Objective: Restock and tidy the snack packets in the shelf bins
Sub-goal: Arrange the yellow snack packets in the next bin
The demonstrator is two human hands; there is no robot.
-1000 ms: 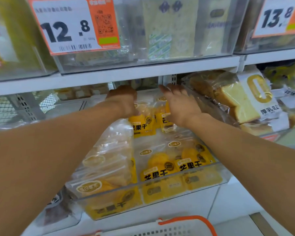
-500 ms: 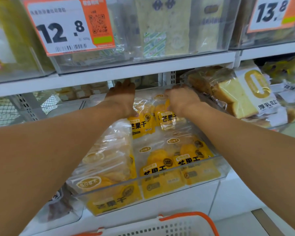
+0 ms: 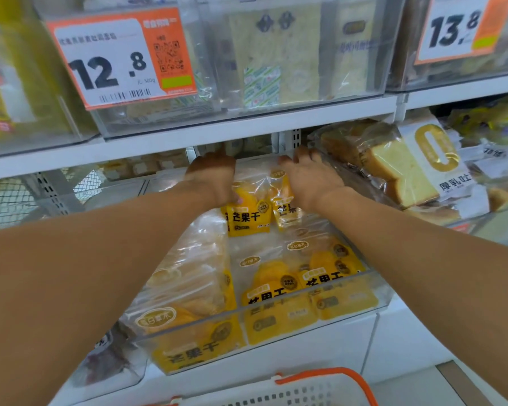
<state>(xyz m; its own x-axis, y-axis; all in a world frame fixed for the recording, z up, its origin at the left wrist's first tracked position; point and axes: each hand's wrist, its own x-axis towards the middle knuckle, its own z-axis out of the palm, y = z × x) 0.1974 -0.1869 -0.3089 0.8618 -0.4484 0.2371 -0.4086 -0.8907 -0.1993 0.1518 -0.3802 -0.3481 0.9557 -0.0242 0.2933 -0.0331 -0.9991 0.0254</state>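
Under the shelf edge (image 3: 247, 133), both hands on rear packets (image 3: 248, 213).

Bright even store light, hardly any shadows. Soft glare on clear bin front (image 3: 276, 310). Above bin, price tag (image 3: 121, 58) slightly blurry. Wide-angle bend toward edges, hands motion-smeared.
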